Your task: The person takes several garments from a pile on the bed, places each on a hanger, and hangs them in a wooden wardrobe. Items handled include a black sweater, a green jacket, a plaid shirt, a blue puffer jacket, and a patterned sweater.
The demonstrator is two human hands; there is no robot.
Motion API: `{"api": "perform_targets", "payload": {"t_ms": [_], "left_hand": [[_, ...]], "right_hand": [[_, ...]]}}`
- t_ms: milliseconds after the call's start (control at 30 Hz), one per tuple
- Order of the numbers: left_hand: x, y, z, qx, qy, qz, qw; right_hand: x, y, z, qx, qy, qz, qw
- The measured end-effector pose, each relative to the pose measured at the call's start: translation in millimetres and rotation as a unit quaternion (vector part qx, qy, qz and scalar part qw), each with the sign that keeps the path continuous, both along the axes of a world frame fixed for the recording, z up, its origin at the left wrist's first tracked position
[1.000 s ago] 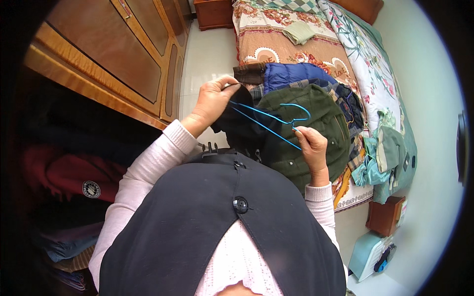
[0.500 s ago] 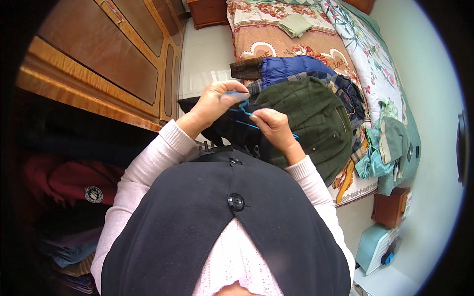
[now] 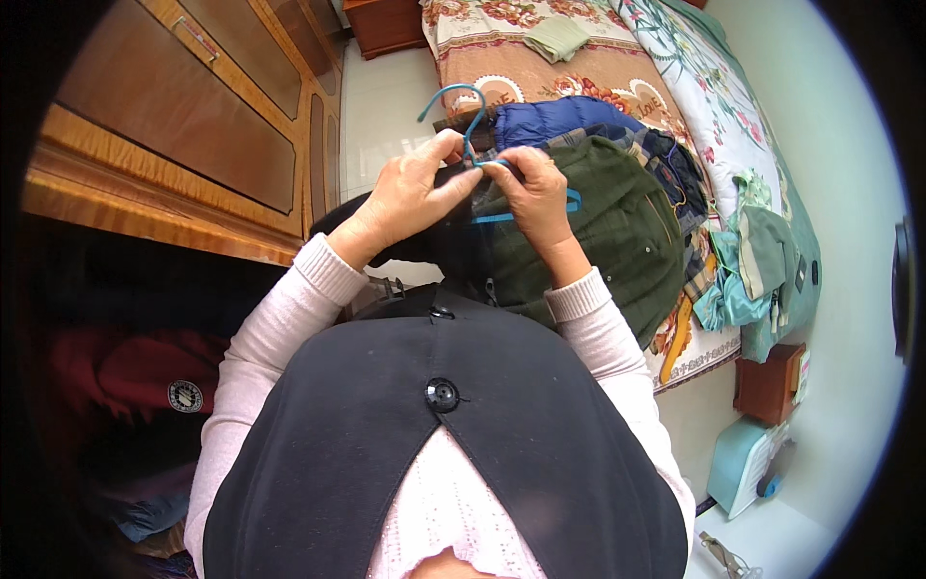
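A blue clothes hanger (image 3: 478,111) is held up in front of me, its hook curving up and to the left. My left hand (image 3: 413,198) pinches it at the neck below the hook. Just beside it, my right hand (image 3: 533,193) grips the hanger's shoulder, and part of the blue bar shows on both sides of that hand. A black garment (image 3: 434,236) hangs below the hands; how it sits on the hanger is partly hidden. Behind the right hand a dark green jacket (image 3: 608,217) lies spread on the bed.
The bed (image 3: 482,63) has a flowered cover and holds a blue puffer jacket (image 3: 559,121), a folded light green cloth (image 3: 557,39) and other clothes. On the left stands a wooden wardrobe (image 3: 183,116), with a dark red garment (image 3: 125,367) in its open part. A small brown cabinet (image 3: 767,386) stands at right.
The hanger's hook has swung up into clear view above my hands. My left hand has shifted from the hook to the neck, and my right hand has moved up close to it.
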State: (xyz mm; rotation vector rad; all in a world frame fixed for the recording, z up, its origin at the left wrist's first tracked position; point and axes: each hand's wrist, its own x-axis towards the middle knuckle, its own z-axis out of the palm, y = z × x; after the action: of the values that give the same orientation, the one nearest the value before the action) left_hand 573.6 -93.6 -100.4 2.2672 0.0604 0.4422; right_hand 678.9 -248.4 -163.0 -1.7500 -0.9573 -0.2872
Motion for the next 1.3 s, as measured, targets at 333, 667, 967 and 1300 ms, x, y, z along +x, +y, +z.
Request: {"api": "perform_targets", "payload": {"t_ms": [333, 667, 967, 1300], "left_hand": [[11.2, 10.6, -5.5, -0.226, -0.034, 0.057, 0.972], [-2.9, 6.9, 7.0, -0.329, -0.025, -0.043, 0.943], [-8.2, -8.8, 9.4, -0.346, 0.013, -0.082, 0.935], [-16.6, 11.6, -0.3, -0.254, 0.011, -0.056, 0.966]], "right_hand": [[-55.6, -1.5, -56.5, 0.009, 0.254, -0.038, 0.966], [-44.4, 11.0, -58.7, -0.056, 0.426, 0.248, 0.868], [-54.5, 36.5, -90.2, -0.27, 0.346, 0.108, 0.892], [-2.0, -43.8, -76.6, 0.28, 0.703, 0.002, 0.654]]}}
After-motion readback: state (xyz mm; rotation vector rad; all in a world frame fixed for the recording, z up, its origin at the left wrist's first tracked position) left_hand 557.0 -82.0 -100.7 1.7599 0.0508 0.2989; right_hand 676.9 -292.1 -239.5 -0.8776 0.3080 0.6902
